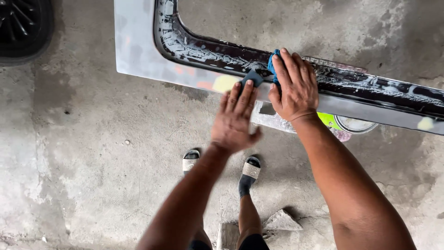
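A grey car body panel (138,51) with a wet black window frame (208,53) lies across the upper view, with yellowish filler patches on it. My right hand (293,85) presses a blue cloth (274,65) against the black frame. My left hand (236,118) lies flat with spread fingers, its fingertips pushing a small dark sanding block (252,77) on the grey panel near a yellow patch (225,83). Both forearms reach up from the bottom of the view.
Bare concrete floor (92,153) all around. A black wheel (21,25) sits at the top left corner. A green-and-white round container (351,124) and a clear plastic piece (273,120) lie under the panel. My sandalled feet (249,171) and a stone chunk (282,221) are below.
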